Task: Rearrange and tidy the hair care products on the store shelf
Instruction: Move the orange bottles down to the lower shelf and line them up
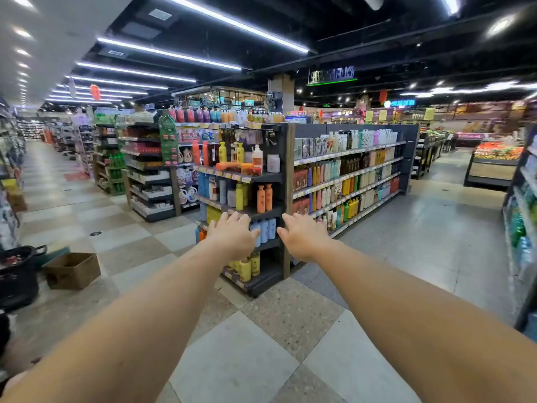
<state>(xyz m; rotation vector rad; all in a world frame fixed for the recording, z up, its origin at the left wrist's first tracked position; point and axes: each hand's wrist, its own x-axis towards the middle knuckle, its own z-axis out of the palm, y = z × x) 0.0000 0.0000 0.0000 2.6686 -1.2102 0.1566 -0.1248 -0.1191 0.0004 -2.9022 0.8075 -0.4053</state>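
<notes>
Left hand (232,235) and right hand (302,237) out in front, apart, fingers spread, nothing held.
Stretched toward the end shelf (268,177) full of hair bottles: orange bottles (264,198) above, blue bottles (267,229) between the hands, yellow bottles (250,267) low down. Cardboard box (72,270) on the floor, far left.

I see a dark grey metal end shelf (270,177) carrying yellow plastic bottles (245,269), pale blue bottles (268,229) and orange bottles (264,198); the tiled floor (241,353) is checkered grey and cream, with a brown cardboard box (72,270).
</notes>
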